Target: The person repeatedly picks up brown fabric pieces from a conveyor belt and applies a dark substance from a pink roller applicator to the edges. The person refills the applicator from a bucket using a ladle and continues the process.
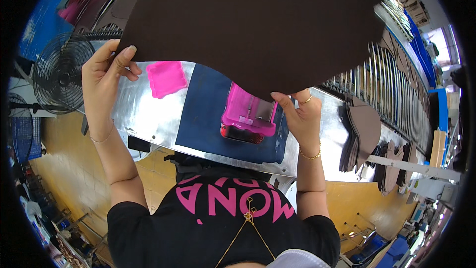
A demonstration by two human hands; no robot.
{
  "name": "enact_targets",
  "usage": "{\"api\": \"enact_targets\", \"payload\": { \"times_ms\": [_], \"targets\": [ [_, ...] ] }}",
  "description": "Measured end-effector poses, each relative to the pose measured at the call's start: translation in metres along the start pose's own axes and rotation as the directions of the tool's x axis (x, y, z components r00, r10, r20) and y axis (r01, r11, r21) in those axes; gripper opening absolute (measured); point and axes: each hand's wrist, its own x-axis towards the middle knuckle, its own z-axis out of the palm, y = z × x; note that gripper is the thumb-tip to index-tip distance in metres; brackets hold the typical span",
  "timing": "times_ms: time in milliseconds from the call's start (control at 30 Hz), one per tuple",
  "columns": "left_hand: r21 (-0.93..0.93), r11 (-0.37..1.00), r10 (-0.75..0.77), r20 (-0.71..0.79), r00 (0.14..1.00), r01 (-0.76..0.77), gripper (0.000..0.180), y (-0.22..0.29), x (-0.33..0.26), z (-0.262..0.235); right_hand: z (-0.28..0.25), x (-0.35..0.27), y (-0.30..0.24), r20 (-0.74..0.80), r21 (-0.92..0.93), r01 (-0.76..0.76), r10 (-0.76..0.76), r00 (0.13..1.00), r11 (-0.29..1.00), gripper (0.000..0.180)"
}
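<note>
A large dark brown sheet of material [258,20], cut with curved edges, is held up in front of me and fills the top middle of the view. At its lower left corner, my left hand [106,69] pinches the edge between thumb and fingers. My right hand [303,111] pinches the lower edge farther right. Below the sheet, a pink tray [248,121] with small items in it sits on a dark blue mat [203,114]; the sheet hides its far part. A pink square dish [167,78] lies on the metal table to the left.
The shiny metal table [136,114] curves across in front of me. Stacked brown pieces [361,134] hang over its right side, near a long metal rack [396,89]. A black fan [64,72] stands at left.
</note>
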Motion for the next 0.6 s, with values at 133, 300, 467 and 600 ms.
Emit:
{"api": "enact_targets", "payload": {
  "times_ms": [133,300,467,600],
  "targets": [
    [0.0,0.999,-0.032,0.02,0.999,0.032,0.017,-0.001,-0.003,0.006,-0.001,-0.008,0.002,0.037,-0.076,-0.009,0.012,0.999,0.997,0.006],
    [-0.011,0.994,-0.11,0.151,0.982,0.113,0.012,-0.014,-0.008,0.029,-0.025,-0.03,0.01,0.03,-0.18,-0.015,0.021,0.999,0.984,0.007],
    [0.117,0.982,-0.178,0.294,0.939,0.149,0.011,-0.009,-0.009,0.073,-0.052,-0.077,0.043,-0.002,-0.379,-0.07,0.075,0.997,0.923,0.012],
    [0.225,0.952,0.093,0.438,0.894,-0.21,0.009,-0.014,-0.007,0.108,-0.061,-0.122,0.061,-0.152,-0.278,-0.3,0.267,0.952,0.913,0.012]
  ]
}}
